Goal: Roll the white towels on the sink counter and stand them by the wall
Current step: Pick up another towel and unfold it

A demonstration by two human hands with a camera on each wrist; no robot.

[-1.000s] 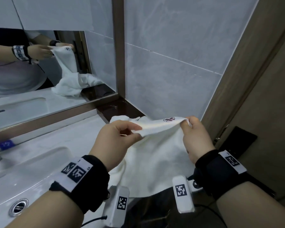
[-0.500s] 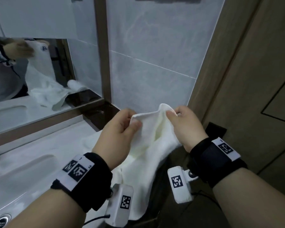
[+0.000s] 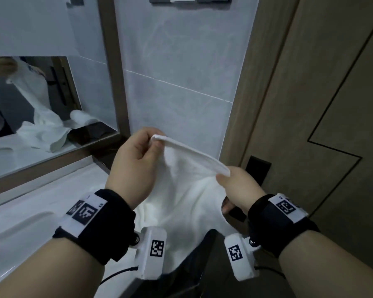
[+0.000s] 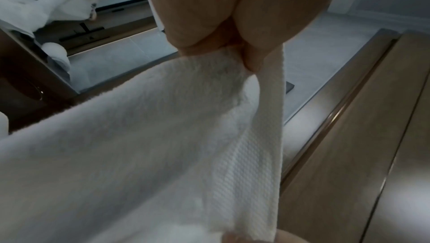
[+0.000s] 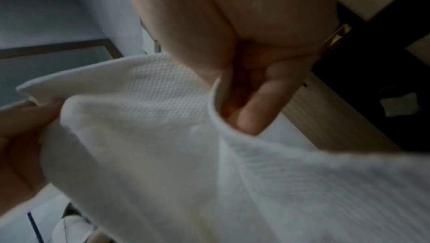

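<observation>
A white towel (image 3: 187, 196) hangs in the air in front of me, above the right end of the sink counter (image 3: 41, 203). My left hand (image 3: 136, 160) pinches the upper left corner of its hem, and my right hand (image 3: 235, 186) pinches the hem lower to the right. The hem runs taut between them. In the left wrist view thumb and fingers (image 4: 252, 59) clamp the woven border of the towel (image 4: 163, 146). In the right wrist view the curled fingers (image 5: 256, 103) hold the towel (image 5: 186, 155) edge. A rolled white towel shows in the mirror (image 3: 82, 117), standing on the dark ledge.
The grey tiled wall (image 3: 181, 82) is straight ahead, and a wooden door (image 3: 321, 104) with a dark handle plate (image 3: 256, 168) is at the right. The mirror's brown frame (image 3: 114, 82) stands left of the tiles. The basin (image 3: 13, 229) lies at the lower left.
Both hands lifted the towel and spread its hem out again after bringing the corners together. My left hand now sits higher than the right. My view swung rightward toward the door.
</observation>
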